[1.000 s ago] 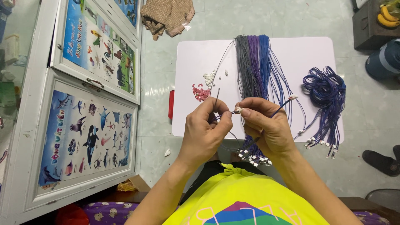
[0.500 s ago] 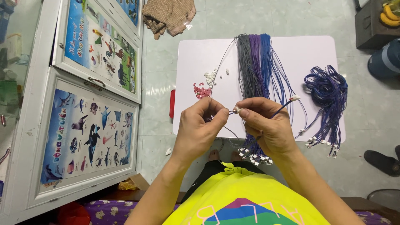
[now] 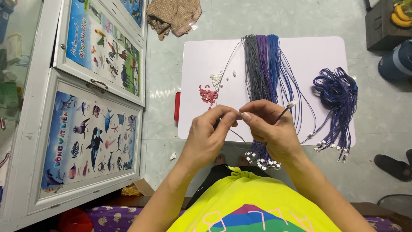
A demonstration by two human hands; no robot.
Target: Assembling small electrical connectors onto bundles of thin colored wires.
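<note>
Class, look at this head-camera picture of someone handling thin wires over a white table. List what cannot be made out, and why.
1. What the left hand and right hand pinch between their fingertips: head view, too small and covered by the fingers.
2. The small red pieces and small white pieces on the white rectangular table: too small to tell their kind.
3. The yellow bananas: cut off by the top right edge.
</note>
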